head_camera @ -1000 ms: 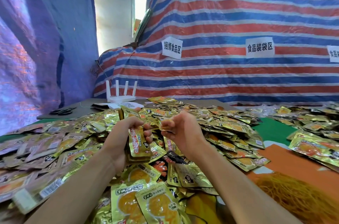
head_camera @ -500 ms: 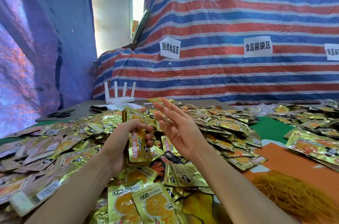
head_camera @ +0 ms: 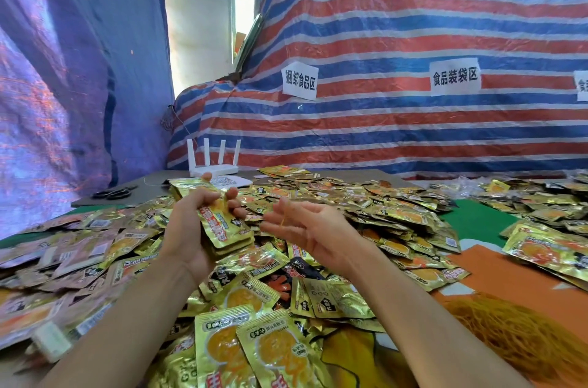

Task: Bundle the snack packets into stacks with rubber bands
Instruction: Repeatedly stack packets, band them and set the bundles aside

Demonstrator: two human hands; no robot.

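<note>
A red, white and blue striped tarp [head_camera: 413,22] fills the upper right of the frame, and a blue tarp [head_camera: 63,69] hangs across the left. A pale wall with a window [head_camera: 243,12] shows in the gap between them. Below, a table [head_camera: 152,184] spans the whole width, buried under loose gold snack packets [head_camera: 366,206] from the left edge to the right. The only bare patches are a green mat [head_camera: 477,222] and an orange mat [head_camera: 509,286] at right. A heap of yellow rubber bands [head_camera: 525,333] sits at lower right. A white router [head_camera: 213,162] and black scissors [head_camera: 114,193] stand on the far grey strip.

At centre, the left hand [head_camera: 191,228] clasps a stack of packets [head_camera: 222,225], tilted, above the pile. Just beside it the right hand [head_camera: 311,228] is spread, palm up, with a thin yellow band [head_camera: 282,217] across its fingers.
</note>
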